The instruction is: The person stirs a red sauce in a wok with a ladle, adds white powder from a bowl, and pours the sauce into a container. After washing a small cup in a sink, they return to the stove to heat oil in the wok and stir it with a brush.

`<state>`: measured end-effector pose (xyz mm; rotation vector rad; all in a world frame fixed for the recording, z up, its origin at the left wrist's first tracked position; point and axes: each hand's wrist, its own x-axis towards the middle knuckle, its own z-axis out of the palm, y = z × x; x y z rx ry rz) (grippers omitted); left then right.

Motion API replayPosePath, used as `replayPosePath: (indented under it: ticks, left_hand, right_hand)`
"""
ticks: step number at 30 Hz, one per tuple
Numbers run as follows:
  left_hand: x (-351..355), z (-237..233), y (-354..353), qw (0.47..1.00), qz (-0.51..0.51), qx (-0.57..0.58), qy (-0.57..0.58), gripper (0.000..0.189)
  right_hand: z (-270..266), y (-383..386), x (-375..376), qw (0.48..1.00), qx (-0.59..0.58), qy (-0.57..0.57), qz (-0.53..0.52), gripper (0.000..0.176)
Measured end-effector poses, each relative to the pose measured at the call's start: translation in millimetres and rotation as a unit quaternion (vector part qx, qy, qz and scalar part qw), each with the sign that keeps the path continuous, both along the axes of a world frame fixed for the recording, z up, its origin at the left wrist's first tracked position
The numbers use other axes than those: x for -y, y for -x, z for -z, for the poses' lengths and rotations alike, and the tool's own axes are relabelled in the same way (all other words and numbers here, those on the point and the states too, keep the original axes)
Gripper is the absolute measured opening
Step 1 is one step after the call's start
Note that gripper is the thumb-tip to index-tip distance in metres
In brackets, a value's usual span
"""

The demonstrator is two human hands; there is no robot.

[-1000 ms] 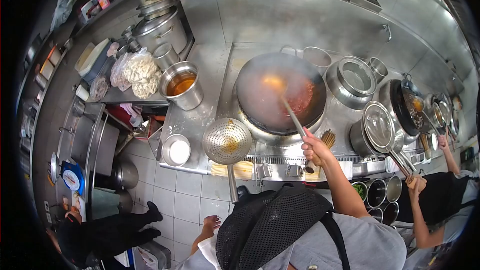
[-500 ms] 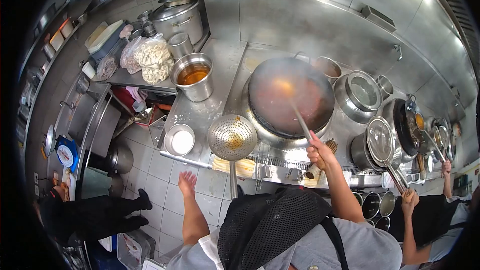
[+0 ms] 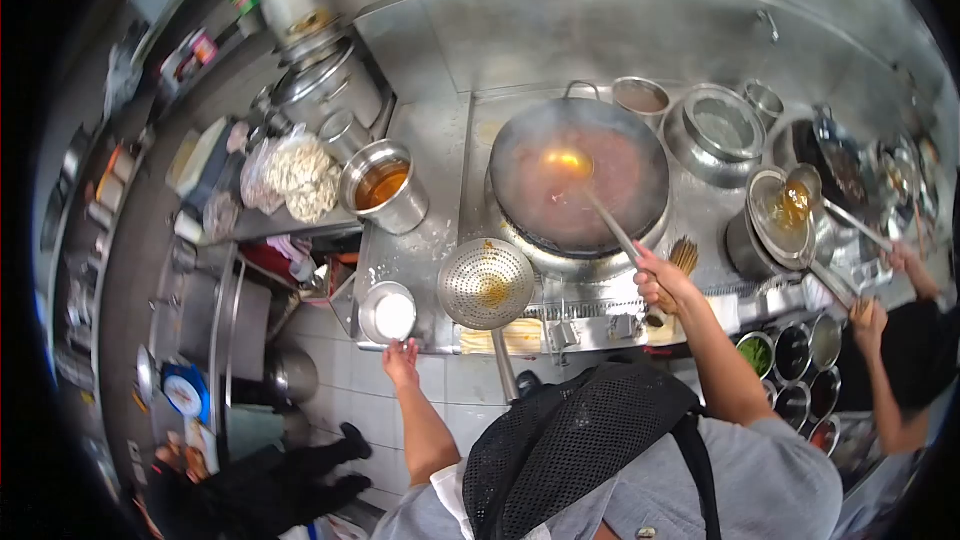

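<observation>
My right hand (image 3: 660,278) is wrapped round the handle of a long ladle (image 3: 572,165). The ladle's bowl, holding orange liquid, is over the steaming reddish contents of a large black wok (image 3: 640,212). My left hand (image 3: 401,362) is at the counter's front edge with its fingers apart, just below a metal bowl (image 3: 368,312) of white powder or liquid; whether the fingertips touch it I cannot tell. Between my hands a perforated strainer (image 3: 470,275) lies with its handle over the edge. A bamboo brush (image 3: 684,256) stands beside my right hand.
A steel pot of amber liquid (image 3: 385,188) stands left of the wok, near bags of pale food (image 3: 302,178). To the right, a co-worker's hands (image 3: 868,324) hold a mesh strainer (image 3: 782,220) and a ladle. Another person (image 3: 265,485) is at the lower left.
My left hand has come close to the bowl of white contents. The co-worker's ladle has moved over the mesh strainer, with orange food in it. The whole view has shifted.
</observation>
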<state>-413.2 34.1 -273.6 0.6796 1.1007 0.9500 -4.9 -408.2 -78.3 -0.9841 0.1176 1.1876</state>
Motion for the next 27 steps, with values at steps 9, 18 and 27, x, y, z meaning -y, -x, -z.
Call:
replayPosePath:
  ticks: [9,18,27]
  left_hand:
    - [-7.6,-46.3,-10.7,0.999,0.015,0.0,-0.036,0.014]
    - [-27.1,-176.8,-76.3,0.969,0.213,-0.009,-0.125,0.006]
    - [-27.7,-258.4,-182.8,0.933,0.335,0.021,-0.127,0.007]
  right_hand:
    - [-28.8,93.4,11.3,0.984,0.155,0.09,-0.004,0.071]
    - [41.5,6.9,-17.6,0.871,0.441,0.215,0.005,0.07]
    - [-18.3,51.5,0.9,0.997,-0.052,-0.04,0.04,0.068]
